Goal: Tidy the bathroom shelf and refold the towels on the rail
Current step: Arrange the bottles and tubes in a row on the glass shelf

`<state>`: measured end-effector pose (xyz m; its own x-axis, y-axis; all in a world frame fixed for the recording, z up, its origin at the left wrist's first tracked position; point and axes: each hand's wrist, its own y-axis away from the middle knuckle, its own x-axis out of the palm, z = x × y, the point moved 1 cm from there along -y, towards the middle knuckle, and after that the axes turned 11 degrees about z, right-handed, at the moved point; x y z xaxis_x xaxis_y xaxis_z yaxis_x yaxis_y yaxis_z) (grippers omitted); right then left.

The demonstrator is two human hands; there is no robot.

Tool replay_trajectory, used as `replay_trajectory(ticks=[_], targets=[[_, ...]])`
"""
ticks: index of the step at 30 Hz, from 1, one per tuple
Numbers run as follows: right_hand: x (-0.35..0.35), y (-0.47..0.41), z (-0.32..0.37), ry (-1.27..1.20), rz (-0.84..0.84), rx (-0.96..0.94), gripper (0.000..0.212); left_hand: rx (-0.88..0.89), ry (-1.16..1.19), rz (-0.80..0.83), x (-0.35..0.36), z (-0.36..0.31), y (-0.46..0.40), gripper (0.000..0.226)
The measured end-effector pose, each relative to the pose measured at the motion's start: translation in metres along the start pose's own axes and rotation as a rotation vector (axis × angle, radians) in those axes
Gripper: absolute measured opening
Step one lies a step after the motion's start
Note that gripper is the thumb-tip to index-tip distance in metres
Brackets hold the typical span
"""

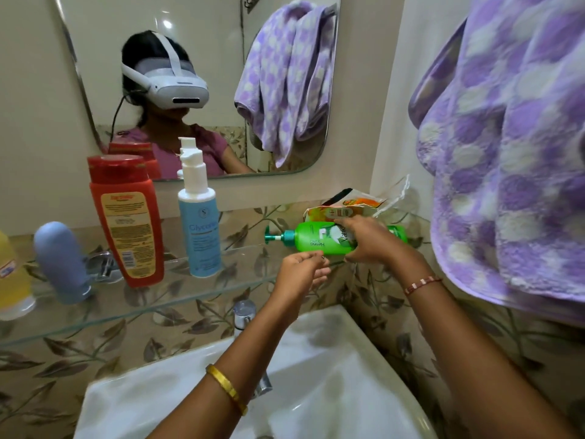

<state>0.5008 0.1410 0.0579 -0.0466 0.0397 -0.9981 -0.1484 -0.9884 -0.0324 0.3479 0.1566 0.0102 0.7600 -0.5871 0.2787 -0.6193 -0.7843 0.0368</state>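
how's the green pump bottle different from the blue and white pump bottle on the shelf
The green pump bottle lies on its side, pump pointing left; the blue and white pump bottle stands upright on the glass shelf. The green one is gripped by the right hand, with the left hand empty just below it; the blue and white one is untouched. The green bottle's pump is teal, the other's white. Both are plastic pump dispensers.

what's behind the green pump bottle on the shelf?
An orange packet, torn open, sits just behind the green pump bottle, which lies sideways in the right hand. The packet's lower part is hidden by bottle and hand; whether anything else is back there can't be seen.
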Motion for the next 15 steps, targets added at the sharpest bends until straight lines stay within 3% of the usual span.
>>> replay_trajectory(ticks=[9, 15], targets=[[-0.004, -0.017, -0.015, 0.056, 0.011, -0.086, 0.099, -0.053, 0.130, -0.013, 0.011, -0.005, 0.000, 0.025], [0.002, -0.012, -0.018, -0.096, -0.059, -0.159, 0.096, -0.123, 0.074, 0.018, 0.011, -0.009, 0.000, 0.017]])
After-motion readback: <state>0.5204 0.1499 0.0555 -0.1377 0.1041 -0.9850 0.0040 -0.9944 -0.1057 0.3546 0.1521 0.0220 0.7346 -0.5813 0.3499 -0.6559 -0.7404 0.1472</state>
